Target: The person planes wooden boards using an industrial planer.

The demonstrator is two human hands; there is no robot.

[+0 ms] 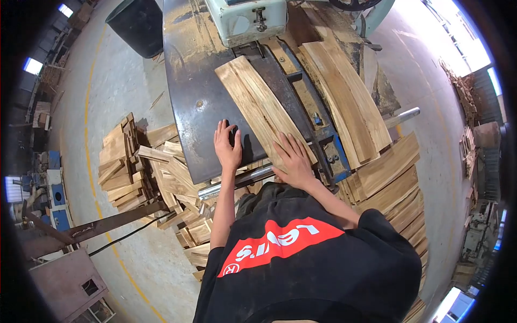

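A light wooden board (258, 102) lies at a slant on the dark metal machine table (186, 102). My right hand (293, 161) rests on the near end of this board, fingers spread and pointing away from me. To the left of the board, my left hand (228, 145) is over the table's near part with its fingers apart and nothing in it. Just past the board's far end is the pale green machine housing (247, 24). Right of the black rail, more long boards (350, 102) lie side by side.
Wood pieces (121, 167) are piled at the left, and stacked boards (393, 177) stand at the right. A metal bar (237, 182) runs along the near table edge. A black bin (137, 27) stands at the upper left, a grey metal box (67, 282) at the lower left.
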